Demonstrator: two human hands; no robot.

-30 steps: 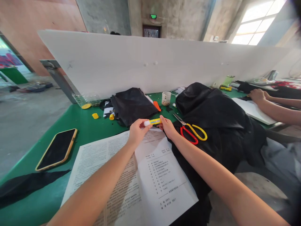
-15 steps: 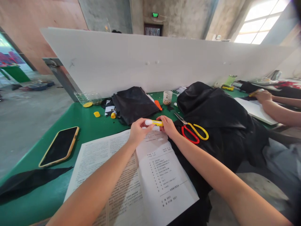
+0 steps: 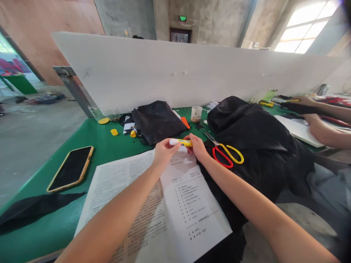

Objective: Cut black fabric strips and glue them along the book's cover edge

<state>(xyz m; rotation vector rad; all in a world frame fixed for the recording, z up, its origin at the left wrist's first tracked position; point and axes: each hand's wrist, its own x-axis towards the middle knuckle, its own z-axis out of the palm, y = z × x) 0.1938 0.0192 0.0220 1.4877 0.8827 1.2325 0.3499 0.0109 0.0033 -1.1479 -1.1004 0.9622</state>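
A yellow and white glue stick (image 3: 183, 143) lies level between my hands, above the top edge of an open book (image 3: 181, 204). My left hand (image 3: 164, 152) pinches its white end from the left. At the yellow end, my right hand (image 3: 197, 149) has its fingers closed round it. The book's pages are printed, and my forearms cover part of them. Just right of my right hand, scissors (image 3: 224, 153) with one red and one yellow handle rest on black fabric (image 3: 255, 135).
A phone (image 3: 71, 168) and a black fabric strip (image 3: 38, 210) lie at left on the green table (image 3: 68, 226). Folded black fabric (image 3: 159, 122), yellow caps (image 3: 114, 132) and a small jar (image 3: 196, 114) sit behind. A white panel (image 3: 164, 69) stands beyond. Another person's hands (image 3: 315, 126) work at right.
My hands stay on the glue stick, with hardly any shift. At right, the other person's hands have moved apart, one reaching farther back. The view has shifted slightly.
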